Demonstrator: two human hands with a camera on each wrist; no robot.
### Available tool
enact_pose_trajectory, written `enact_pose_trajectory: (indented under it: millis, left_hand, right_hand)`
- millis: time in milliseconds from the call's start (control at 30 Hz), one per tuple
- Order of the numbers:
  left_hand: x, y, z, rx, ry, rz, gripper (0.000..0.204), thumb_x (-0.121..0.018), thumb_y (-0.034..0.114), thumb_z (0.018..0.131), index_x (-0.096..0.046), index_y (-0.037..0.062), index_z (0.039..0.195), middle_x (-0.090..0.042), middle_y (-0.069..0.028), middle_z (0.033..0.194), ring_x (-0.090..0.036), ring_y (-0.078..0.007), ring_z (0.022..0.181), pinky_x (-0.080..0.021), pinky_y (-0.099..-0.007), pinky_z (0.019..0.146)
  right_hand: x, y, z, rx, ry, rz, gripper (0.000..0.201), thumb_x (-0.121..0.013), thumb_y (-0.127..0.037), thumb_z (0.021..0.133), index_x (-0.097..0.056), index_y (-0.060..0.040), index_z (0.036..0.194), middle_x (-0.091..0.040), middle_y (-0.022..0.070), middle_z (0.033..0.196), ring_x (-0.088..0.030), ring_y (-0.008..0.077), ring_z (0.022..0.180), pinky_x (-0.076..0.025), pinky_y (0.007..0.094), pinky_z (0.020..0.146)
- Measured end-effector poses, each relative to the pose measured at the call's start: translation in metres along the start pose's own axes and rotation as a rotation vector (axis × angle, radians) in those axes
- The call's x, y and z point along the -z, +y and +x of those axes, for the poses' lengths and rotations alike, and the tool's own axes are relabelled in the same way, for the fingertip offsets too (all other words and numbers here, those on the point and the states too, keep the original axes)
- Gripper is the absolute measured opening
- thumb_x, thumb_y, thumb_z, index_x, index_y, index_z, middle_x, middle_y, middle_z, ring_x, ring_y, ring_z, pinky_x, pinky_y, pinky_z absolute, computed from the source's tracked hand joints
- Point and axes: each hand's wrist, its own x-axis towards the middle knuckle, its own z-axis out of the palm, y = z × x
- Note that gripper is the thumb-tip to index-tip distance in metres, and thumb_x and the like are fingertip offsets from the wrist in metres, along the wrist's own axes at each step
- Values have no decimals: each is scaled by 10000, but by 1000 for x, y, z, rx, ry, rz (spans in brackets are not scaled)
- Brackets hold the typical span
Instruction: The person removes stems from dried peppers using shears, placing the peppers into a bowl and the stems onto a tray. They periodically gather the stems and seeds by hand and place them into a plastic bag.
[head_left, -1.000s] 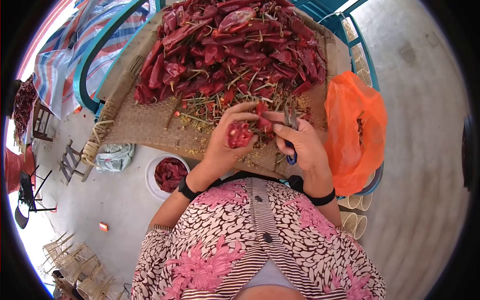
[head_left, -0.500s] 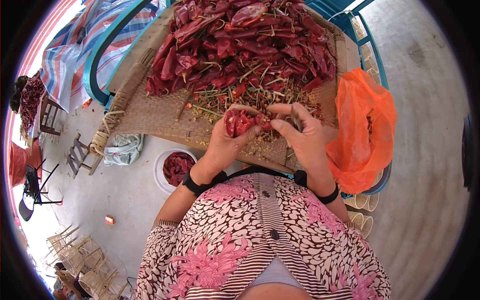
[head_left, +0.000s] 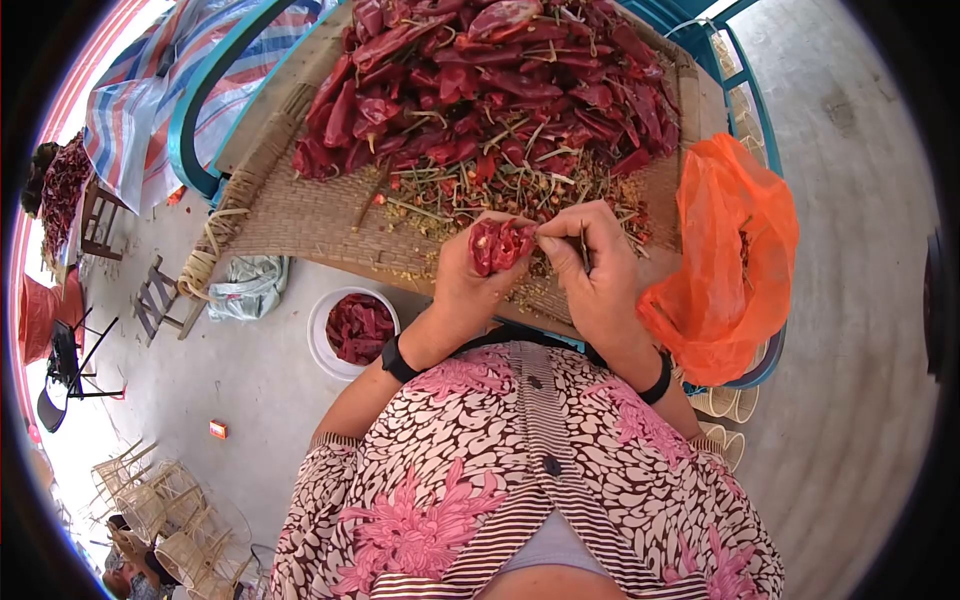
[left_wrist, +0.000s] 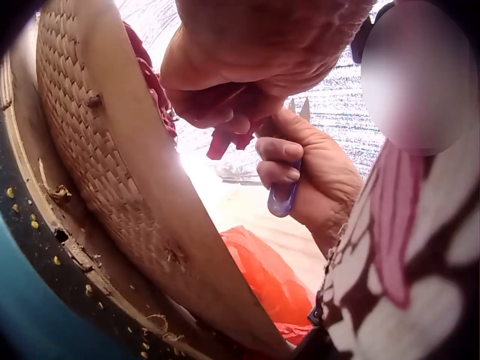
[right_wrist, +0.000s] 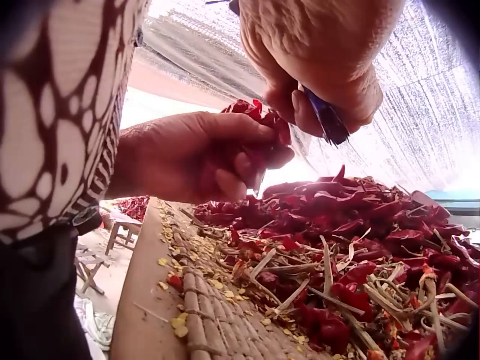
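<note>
In the head view the left hand (head_left: 464,277) grips several red dried peppers (head_left: 497,247) over the near edge of a woven mat (head_left: 300,228). Beside it, the right hand (head_left: 603,287) has thumb and forefinger pinched at the end of the peppers. Blue-handled scissors (left_wrist: 282,196) are held in the curled fingers of that same hand, their blades pointing up in the left wrist view. A large heap of red peppers (head_left: 480,85) lies behind the hands, with cut stems and yellow seeds (head_left: 470,195) along its near side.
An orange plastic bag (head_left: 725,260) hangs at the mat's right. Below the mat's left edge stands a white bucket (head_left: 318,335) holding red peppers. A teal metal frame (head_left: 186,120) surrounds the mat; a small wooden stool (head_left: 158,300) and wicker pieces (head_left: 165,510) are on the floor.
The right hand has turned, so its scissors are less visible from above, and its fingertips now meet the peppers. The left hand has drawn the peppers upright in its grip. The head view has shifted slightly.
</note>
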Motion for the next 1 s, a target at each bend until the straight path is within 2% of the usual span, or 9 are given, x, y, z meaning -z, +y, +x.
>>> enact_pose_trajectory:
  millis: [67,133,233,400,500,633,833,933,1000]
  left_hand:
    - [1,-2,-2,45,-1,-172,291,-719,40,825,-577,21,1079,-618,-10,939,-568,-72,822,-471,-228,761]
    - [6,9,-2,95,-96,-55,254,-697,55,853,-575,27,1073,-621,-8,944,-578,-73,828,-481,-233,758]
    - [7,17,-2,170,-136,-170,231,-685,71,872,-568,26,1066,-626,-12,952,-595,-81,848,-500,-247,770]
    - [13,11,1,273,-112,-253,238,-682,58,870,-557,7,1066,-629,-23,957,-617,-100,867,-517,-265,806]
    - [15,12,2,217,-152,-129,231,-694,51,844,-599,22,1052,-655,-18,928,-610,-93,825,-509,-244,728]
    - [18,15,1,392,-123,-92,223,-688,20,820,-615,19,1030,-658,-22,852,-607,-81,702,-507,-235,634]
    - [14,26,2,473,-93,-15,94,-675,42,848,-613,22,916,-617,7,750,-565,-59,643,-475,-216,601]
    - [13,37,2,544,-88,-74,104,-686,70,857,-614,27,918,-623,6,756,-584,-63,661,-491,-218,618]
    - [8,34,-1,513,-54,-119,106,-689,87,866,-615,32,918,-626,7,756,-598,-68,674,-501,-219,634]
  right_hand:
    - [0,-2,-2,-100,-9,76,114,-668,-67,855,-608,-22,941,-546,53,875,-556,154,745,-454,281,662]
    - [3,-7,-1,-283,-28,154,108,-667,-60,855,-615,-22,942,-552,45,884,-557,141,761,-452,270,671]
    - [7,2,-4,-239,-70,218,127,-672,-55,847,-638,-20,964,-564,45,897,-559,136,777,-448,259,689]
    - [5,1,0,7,-76,0,208,-704,-40,798,-671,-60,1002,-579,55,903,-600,158,782,-483,270,654]
    - [6,10,-5,148,-81,-157,261,-726,-25,730,-682,-85,980,-591,52,905,-624,178,744,-507,280,612]
    - [5,13,-7,270,-73,-311,305,-726,-11,646,-687,-96,936,-607,35,902,-630,189,684,-514,286,573]
    - [4,12,-1,351,-103,-425,276,-707,-2,651,-621,-74,903,-608,34,901,-622,208,758,-505,300,570]
    - [-2,6,-3,267,-39,-387,280,-716,-17,662,-588,-68,907,-610,54,901,-614,240,789,-502,307,600]
    - [-6,11,-2,219,16,-287,231,-703,-36,730,-578,-57,924,-606,45,891,-602,202,750,-482,294,593]
